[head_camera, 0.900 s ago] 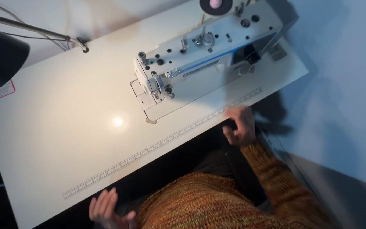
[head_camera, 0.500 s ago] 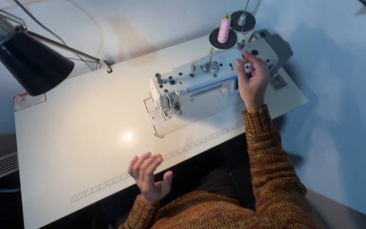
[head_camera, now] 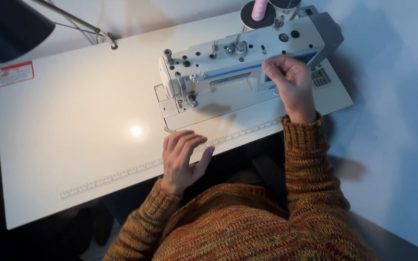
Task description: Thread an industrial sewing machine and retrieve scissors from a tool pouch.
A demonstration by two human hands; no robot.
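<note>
Our right hand (head_camera: 291, 84) rested on the front of the white industrial sewing machine (head_camera: 238, 72), which stood at the far right corner of the white worktop (head_camera: 73, 125); fingers curled, though we could not tell whether they pinched anything. Left hand (head_camera: 182, 159) lay flat and open at the near edge, fingers over the printed ruler strip (head_camera: 122, 171), holding nothing. Pink thread spool (head_camera: 259, 8) behind the machine. Black lamp shade (head_camera: 10, 24) above the far left corner.

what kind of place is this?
Likely a sewing workstation, in a workshop or garment shop. An industrial-type white sewing machine sits in a wide white table with a measuring scale along its front edge, a pink thread cone and a black task lamp.
</note>
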